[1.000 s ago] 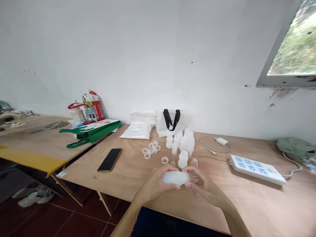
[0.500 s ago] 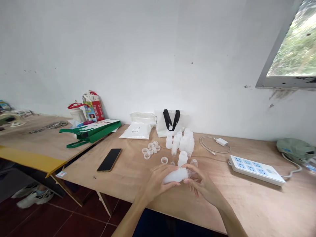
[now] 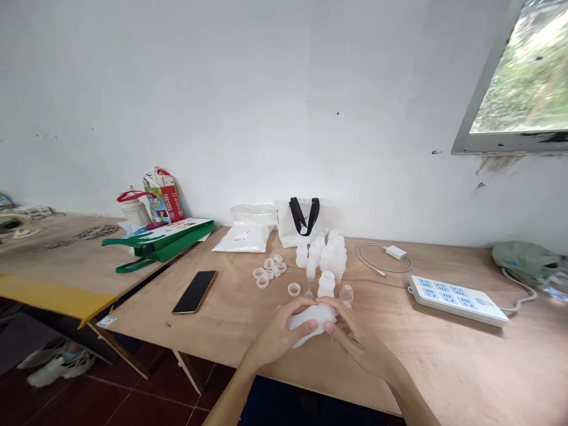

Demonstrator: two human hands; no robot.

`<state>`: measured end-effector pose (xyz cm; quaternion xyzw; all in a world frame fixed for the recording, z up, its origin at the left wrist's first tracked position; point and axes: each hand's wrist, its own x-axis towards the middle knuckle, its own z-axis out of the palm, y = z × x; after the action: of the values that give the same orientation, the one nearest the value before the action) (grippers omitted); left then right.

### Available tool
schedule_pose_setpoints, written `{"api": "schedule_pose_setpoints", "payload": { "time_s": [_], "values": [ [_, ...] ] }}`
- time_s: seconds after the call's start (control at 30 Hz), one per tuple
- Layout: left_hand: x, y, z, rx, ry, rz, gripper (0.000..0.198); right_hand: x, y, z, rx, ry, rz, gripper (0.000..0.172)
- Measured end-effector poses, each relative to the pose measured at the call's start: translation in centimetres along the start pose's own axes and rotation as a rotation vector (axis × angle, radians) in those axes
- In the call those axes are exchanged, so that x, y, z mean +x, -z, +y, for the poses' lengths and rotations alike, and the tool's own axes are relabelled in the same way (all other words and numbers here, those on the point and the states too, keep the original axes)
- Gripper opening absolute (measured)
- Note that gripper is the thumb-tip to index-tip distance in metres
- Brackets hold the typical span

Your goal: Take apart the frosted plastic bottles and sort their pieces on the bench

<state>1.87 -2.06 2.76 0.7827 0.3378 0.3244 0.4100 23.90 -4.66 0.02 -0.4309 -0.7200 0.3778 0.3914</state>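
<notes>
Gripping a frosted bottle (image 3: pixel 313 316) — left hand (image 3: pixel 279 338) and right hand (image 3: pixel 359 342) closed around it — near more bottles (image 3: pixel 326 285) on the surface (image 3: pixel 465 367); the sack (image 3: pixel 228 244) label (image 3: pixel 240 237) is too small to read.

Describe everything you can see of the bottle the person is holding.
The frosted white plastic bottle looks translucent and smooth, with a rounded body. It lies roughly sideways, slightly tilted, above the plywood table, cupped between the left hand and right hand. Fingers of both hands wrap over it and hide much of it, including its neck, so any cap or markings cannot be made out.
</notes>
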Motion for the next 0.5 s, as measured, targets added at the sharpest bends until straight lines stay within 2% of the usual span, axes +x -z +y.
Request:
{"api": "schedule_pose_setpoints", "payload": {
  "time_s": [0.07, 0.17, 0.3, 0.37, 0.43, 0.5],
  "values": [
    [0.0, 0.1, 0.3, -0.058, 0.028, -0.043, 0.042, 0.2, -0.4, 0.3, 0.068, -0.009, -0.002, 0.044],
    [0.0, -0.5, -0.4, 0.039, 0.038, 0.0, 0.044, 0.6, -1.1, 1.0, 0.115, -0.074, 0.084, 0.042],
    [0.3, -1.7, -2.0, 0.263, -0.075, 0.084, 0.048, 1.2, -1.8, 1.3, 0.13, -0.156, 0.202, 0.042],
    [0.4, -2.0, -2.2, 0.306, -0.125, 0.113, 0.049, 1.3, -1.9, 1.3, 0.127, -0.169, 0.244, 0.043],
    [0.5, -1.9, -1.7, 0.24, -0.1, 0.127, 0.046, 1.3, -1.8, 1.3, 0.097, -0.141, 0.277, 0.044],
    [0.4, -1.5, -0.9, 0.07, -0.013, 0.103, 0.043, 1.1, -1.7, 1.2, 0.057, -0.075, 0.287, 0.043]
  ]
}}
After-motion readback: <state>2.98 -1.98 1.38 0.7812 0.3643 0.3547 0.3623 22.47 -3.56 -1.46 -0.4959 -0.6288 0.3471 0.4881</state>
